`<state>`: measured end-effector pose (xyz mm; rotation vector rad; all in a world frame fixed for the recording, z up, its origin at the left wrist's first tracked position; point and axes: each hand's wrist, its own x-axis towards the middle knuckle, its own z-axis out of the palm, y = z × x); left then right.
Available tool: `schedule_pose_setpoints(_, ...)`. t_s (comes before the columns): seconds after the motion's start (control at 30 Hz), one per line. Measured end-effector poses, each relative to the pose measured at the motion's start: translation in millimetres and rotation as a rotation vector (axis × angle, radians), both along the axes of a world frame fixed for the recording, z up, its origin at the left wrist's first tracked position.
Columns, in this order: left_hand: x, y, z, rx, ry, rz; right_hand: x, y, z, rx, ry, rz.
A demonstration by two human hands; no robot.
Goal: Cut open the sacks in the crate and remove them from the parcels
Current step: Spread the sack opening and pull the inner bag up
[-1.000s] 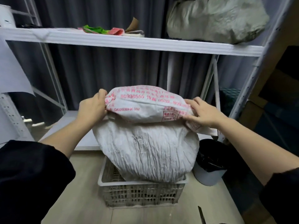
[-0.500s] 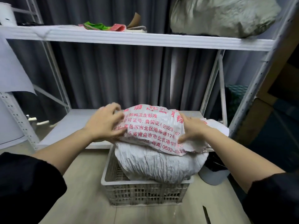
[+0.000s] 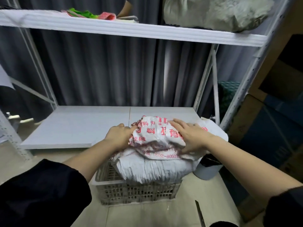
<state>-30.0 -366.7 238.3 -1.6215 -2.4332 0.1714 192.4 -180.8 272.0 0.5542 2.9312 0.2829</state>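
Left hand (image 3: 120, 136) grip clutching bunched printed sack (image 3: 155, 136) at frame centre, right hand (image 3: 191, 136) flat-fingered pressing it, atop white parcel (image 3: 154, 169) in crate (image 3: 131, 194)

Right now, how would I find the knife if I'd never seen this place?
Find the plastic crate on the floor, in front of the white rack. Look at the floor tiles to its lower right, near the bottom edge of the view. The knife lies there alone, a thin dark blade, unlike the soft white sack or the round bin.

Bare lower shelf (image 3: 73, 128) behind crate (image 3: 139, 192); bin (image 3: 206, 171) crowds its right.
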Motion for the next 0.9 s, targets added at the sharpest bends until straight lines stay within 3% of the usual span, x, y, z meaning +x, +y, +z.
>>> schedule_pose_setpoints(0.1,0.1,3.1,17.3,0.051,0.167,0.017,-9.6,-3.4,3.3,-0.071,-0.030,-0.189)
schedule_pose_setpoints(0.23,-4.7,-5.0,66.8,0.220,0.365,-0.007,-29.6,-4.7,19.1,0.193,0.311,-0.142)
schedule_pose_setpoints(0.33,-17.8,-14.2,109.7,0.259,0.355,0.038,-42.7,-1.3,61.2,0.392,0.494,-0.059)
schedule_pose_setpoints(0.43,-23.8,-20.8,127.5,0.265,0.299,0.159,-45.5,-9.6,89.9,0.436,0.498,-0.098)
schedule_pose_setpoints(0.53,-21.0,-27.5,122.4,0.253,0.215,0.137,-43.8,-18.9,90.9,0.468,0.447,-0.015)
schedule_pose_setpoints(0.7,-7.5,-39.6,176.1,0.500,0.286,0.121,-43.5,-23.7,134.2,0.561,0.688,-0.123)
schedule_pose_setpoints(0.83,-5.3,-49.0,159.8,0.202,0.168,0.135,-43.6,-31.5,110.3,0.491,0.494,0.014)
schedule_pose_setpoints(0.9,-9.8,-54.4,165.8,0.339,0.277,0.127,-45.8,-32.2,117.6,0.594,0.617,-0.063)
